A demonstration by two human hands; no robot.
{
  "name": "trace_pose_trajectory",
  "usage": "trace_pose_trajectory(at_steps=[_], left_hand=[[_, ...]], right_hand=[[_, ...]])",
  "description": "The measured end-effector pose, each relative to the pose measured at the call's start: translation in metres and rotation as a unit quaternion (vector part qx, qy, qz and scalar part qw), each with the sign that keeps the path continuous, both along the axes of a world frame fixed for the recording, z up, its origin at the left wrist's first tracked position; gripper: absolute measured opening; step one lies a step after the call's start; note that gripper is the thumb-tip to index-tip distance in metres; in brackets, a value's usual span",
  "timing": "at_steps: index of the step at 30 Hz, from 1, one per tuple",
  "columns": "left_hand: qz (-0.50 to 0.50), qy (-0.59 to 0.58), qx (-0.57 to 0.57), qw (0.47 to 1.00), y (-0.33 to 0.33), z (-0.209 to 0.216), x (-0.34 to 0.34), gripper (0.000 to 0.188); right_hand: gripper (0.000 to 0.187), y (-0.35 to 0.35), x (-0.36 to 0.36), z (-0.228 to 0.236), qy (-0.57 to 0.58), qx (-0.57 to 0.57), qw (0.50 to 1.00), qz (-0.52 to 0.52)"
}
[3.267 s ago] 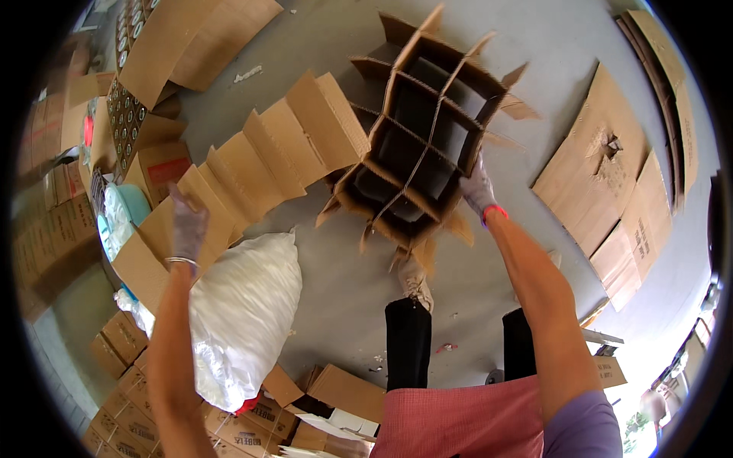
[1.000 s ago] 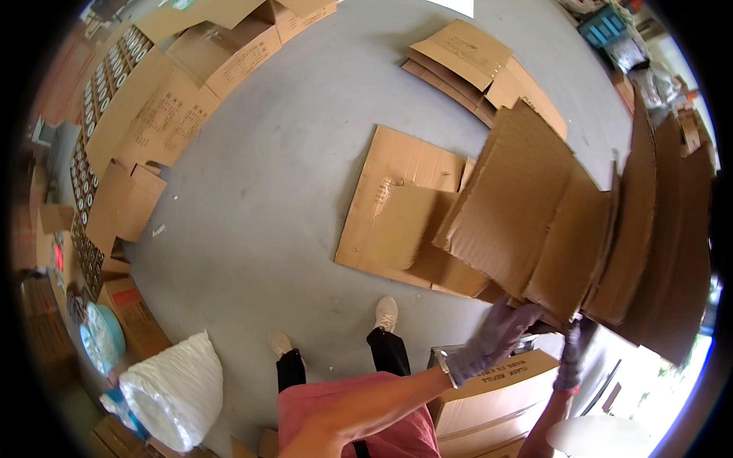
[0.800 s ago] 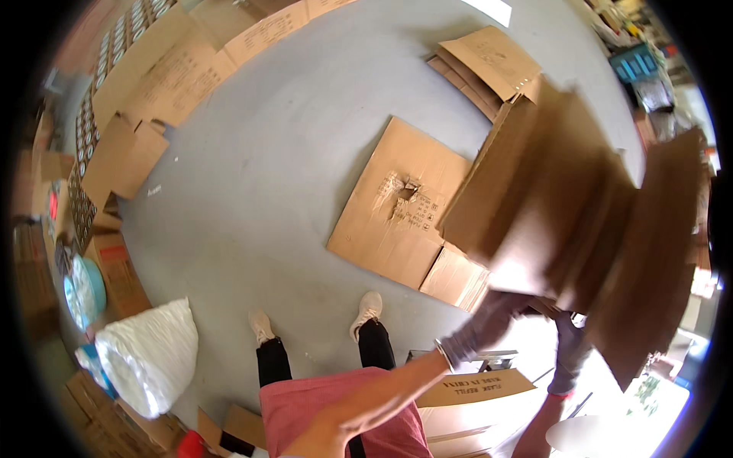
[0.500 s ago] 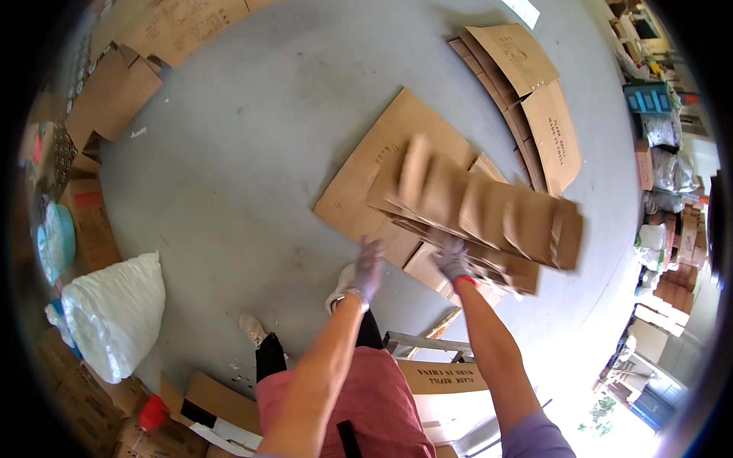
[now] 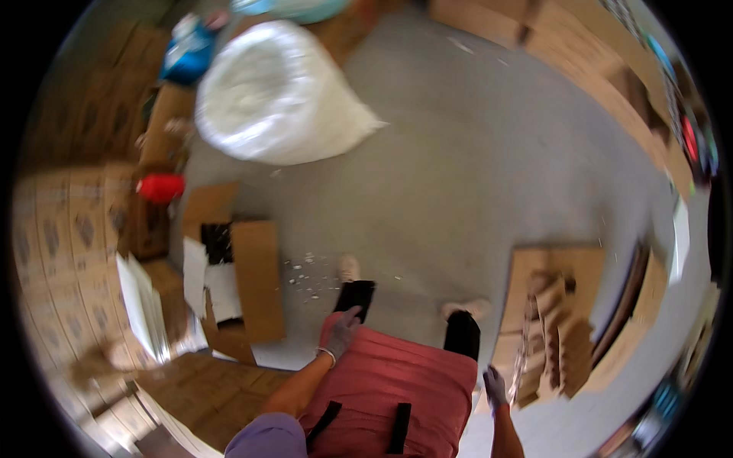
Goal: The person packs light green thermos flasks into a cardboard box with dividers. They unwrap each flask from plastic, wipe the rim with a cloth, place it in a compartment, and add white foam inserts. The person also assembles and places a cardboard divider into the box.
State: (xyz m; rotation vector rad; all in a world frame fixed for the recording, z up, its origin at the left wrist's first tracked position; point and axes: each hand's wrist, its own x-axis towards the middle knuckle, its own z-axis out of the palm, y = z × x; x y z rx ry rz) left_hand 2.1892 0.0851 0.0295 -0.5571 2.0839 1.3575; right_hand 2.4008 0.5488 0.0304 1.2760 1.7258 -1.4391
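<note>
My left hand (image 5: 340,334), in a grey glove, hangs in front of the pink apron (image 5: 405,378) with its fingers loosely stretched and nothing in it. My right hand (image 5: 495,386), also gloved, is beside the apron's right edge, its fingers loosely apart and holding nothing visible. Just right of it, slotted cardboard dividers (image 5: 561,336) lie in a loose heap on a flat cardboard sheet (image 5: 527,267). A folded brown carton (image 5: 637,313) lies beyond them. To the left stands an open carton (image 5: 259,278) with white sheets in its opening.
A big white plastic sack (image 5: 336,114) stands on the floor ahead. Stacked cartons (image 5: 61,229) line the left side, with a red object (image 5: 161,188) by them. White scraps (image 5: 309,278) litter the floor near my foot. Cardboard (image 5: 580,46) runs along the far right.
My view has swung left, toward the sack and open carton. The dividers my right hand was at now lie on the cardboard sheet, apart from that hand. My left hand has come back near the apron.
</note>
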Motion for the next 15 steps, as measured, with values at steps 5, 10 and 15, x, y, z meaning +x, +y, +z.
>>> trace_pose_trajectory(at_steps=[5, 10, 15], left_hand=[[-0.002, 0.161, -0.092, 0.983, -0.083, 0.046, -0.049, 0.033], [0.185, 0.081, -0.043, 0.978, -0.166, 0.014, -0.030, 0.034], [0.278, -0.028, -0.036, 0.960, -0.253, 0.027, -0.021, 0.030]], right_hand=[[0.039, -0.059, -0.029, 0.020, -0.127, 0.025, 0.983, 0.128], [0.039, -0.162, -0.191, 0.032, -0.033, -0.016, 0.968, 0.250], [0.040, -0.315, -0.360, 0.041, 0.061, -0.001, 0.925, 0.375]])
